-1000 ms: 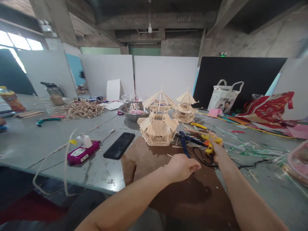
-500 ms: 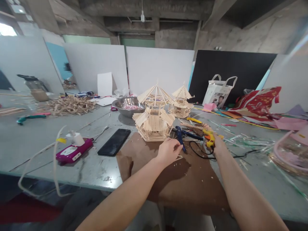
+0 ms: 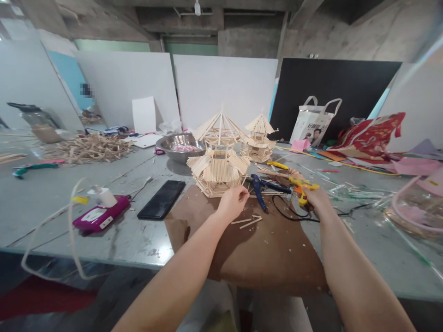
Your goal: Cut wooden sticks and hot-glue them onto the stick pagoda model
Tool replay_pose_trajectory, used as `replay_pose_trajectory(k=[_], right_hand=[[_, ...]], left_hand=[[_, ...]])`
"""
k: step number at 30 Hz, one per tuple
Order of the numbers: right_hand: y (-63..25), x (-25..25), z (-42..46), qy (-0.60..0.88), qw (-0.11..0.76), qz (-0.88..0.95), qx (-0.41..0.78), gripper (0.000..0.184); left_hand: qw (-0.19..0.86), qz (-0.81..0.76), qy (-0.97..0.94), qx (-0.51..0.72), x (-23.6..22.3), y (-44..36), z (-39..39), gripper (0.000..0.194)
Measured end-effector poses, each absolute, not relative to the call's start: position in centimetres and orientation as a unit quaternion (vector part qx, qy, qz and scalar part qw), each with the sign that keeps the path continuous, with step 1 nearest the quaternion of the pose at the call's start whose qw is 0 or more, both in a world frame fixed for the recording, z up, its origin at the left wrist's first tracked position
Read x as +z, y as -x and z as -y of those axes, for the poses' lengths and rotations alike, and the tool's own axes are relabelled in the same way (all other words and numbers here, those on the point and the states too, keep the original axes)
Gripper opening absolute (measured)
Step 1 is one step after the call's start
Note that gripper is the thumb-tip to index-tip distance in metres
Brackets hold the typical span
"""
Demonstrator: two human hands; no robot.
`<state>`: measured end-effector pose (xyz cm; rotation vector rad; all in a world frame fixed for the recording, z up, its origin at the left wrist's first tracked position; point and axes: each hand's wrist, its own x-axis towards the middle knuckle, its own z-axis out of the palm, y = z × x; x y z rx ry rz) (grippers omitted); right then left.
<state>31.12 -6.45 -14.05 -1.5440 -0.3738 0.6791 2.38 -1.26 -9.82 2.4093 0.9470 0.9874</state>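
Beside the lower right of a pavilion model (image 3: 219, 168) made of thin wooden sticks, my left hand (image 3: 232, 202) is closed in a pinch. Whatever its fingertips hold is too small to make out. My right hand (image 3: 317, 201) is closed on the rear of a yellow glue gun (image 3: 303, 188), its fingers partly hidden. Blue-handled pliers (image 3: 258, 192) lie between the two hands. Several short wooden sticks (image 3: 250, 223) rest on the brown sheet (image 3: 266, 258) near my left hand.
A smaller stick pavilion (image 3: 259, 143) and a metal bowl (image 3: 180, 146) stand behind. To the left are a phone (image 3: 162, 199), a purple power strip (image 3: 102, 214) and a heap of sticks (image 3: 88, 148). A black cable (image 3: 289, 213) curves below the glue gun.
My left hand has moved left, away from the pliers and toward the model's base, uncovering the short sticks. My right hand stays at the glue gun. The view has tilted slightly down.
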Motion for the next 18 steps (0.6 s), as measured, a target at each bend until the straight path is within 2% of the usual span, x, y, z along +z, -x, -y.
replay_pose_trajectory(k=[3, 5, 7, 10, 12, 14, 16, 18], right_hand=[[-31.3, -13.1, 7.2, 0.761, 0.589, 0.155, 0.223, 0.022], [-30.8, -12.1, 7.6, 0.836, 0.505, 0.175, 0.122, 0.024], [-29.4, -10.9, 7.8, 0.863, 0.448, 0.231, 0.043, 0.020], [-25.6, -9.6, 7.6, 0.795, 0.475, 0.378, 0.001, 0.016], [-22.0, -9.3, 7.4, 0.715, 0.521, 0.459, 0.083, 0.020], [-18.5, -9.6, 7.4, 0.620, 0.560, 0.493, 0.244, 0.042], [-15.9, -10.1, 7.5, 0.516, 0.544, 0.514, 0.416, 0.063], [-14.7, -10.4, 7.7, 0.455, 0.524, 0.512, 0.505, 0.069]], left_hand=[[0.181, -0.355, -0.849, 0.347, -9.8, -2.3, 1.1, 0.022], [0.210, -0.370, -0.831, 0.357, -9.8, -2.4, 1.1, 0.030], [0.304, -0.363, -0.794, 0.382, -9.7, -2.5, 1.2, 0.035], [0.530, -0.306, -0.670, 0.419, -9.6, -2.7, 1.4, 0.040], [0.644, -0.254, -0.585, 0.421, -9.4, -2.7, 1.7, 0.042], [0.702, -0.211, -0.544, 0.409, -9.3, -2.7, 1.9, 0.043], [0.727, -0.183, -0.533, 0.392, -9.1, -2.6, 2.2, 0.045], [0.736, -0.172, -0.536, 0.377, -9.1, -2.5, 2.5, 0.047]])
